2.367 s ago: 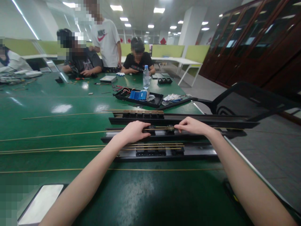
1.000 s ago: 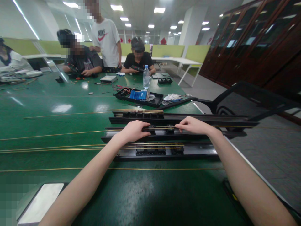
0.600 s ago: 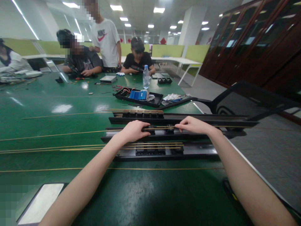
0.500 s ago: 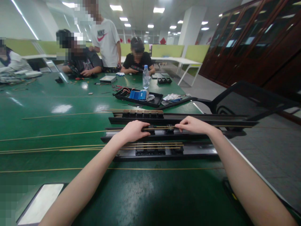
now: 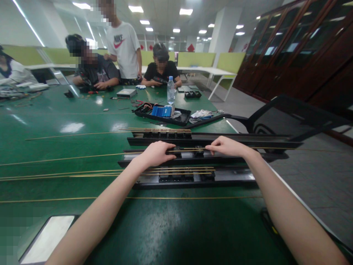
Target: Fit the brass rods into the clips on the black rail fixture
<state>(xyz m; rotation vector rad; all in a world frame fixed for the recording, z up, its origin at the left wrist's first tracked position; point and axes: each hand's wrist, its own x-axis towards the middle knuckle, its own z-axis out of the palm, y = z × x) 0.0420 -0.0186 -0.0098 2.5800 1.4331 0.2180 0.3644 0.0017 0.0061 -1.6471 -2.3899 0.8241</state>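
Where it's held, the rod (image 5: 189,149) is thin, golden

Worn on the head, the only camera looks forward and down over the green tabletop (image 5: 74,151) from above the wearer's own arms. The left forearm (image 5: 102,206) comes in large and close from eight o'clock, the right forearm (image 5: 286,206) from four. They narrow toward the left hand (image 5: 154,152) and right hand (image 5: 228,146), at middle range near the centre. The wide view reaches past the black rails (image 5: 193,185) to co-workers (image 5: 124,48) between ten and twelve o'clock, well apart, ceiling lights (image 5: 186,11) at twelve, and a dark cabinet (image 5: 292,51) slanting at two.
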